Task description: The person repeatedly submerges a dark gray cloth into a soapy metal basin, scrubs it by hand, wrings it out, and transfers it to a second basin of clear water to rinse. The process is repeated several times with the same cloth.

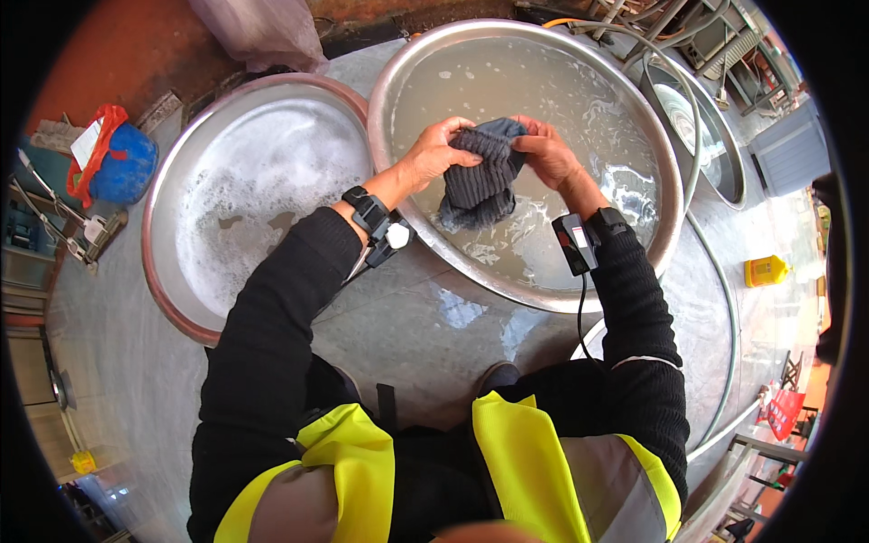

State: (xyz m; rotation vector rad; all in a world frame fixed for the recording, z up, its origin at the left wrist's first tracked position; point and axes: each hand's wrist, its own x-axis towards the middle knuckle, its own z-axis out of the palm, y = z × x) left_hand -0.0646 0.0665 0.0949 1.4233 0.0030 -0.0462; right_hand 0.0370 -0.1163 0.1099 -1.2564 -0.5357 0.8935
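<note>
A smooth, grey tiled floor [118, 362] with thin seams spreads across the room, its surface marked by pale, shiny patches where bright light reflects. At the upper left rises a plain, reddish-orange wall [136, 54], with a crumpled, translucent, pale pinkish plastic sheet [258, 32] hanging near it and a round blue bucket [127, 172] standing on the floor farther left. Cluttered grey metal frames [724, 45] crowd the upper right corner, above a pale grey plastic bin [792, 149], while daylight-like brightness washes over the floor's right side.
</note>
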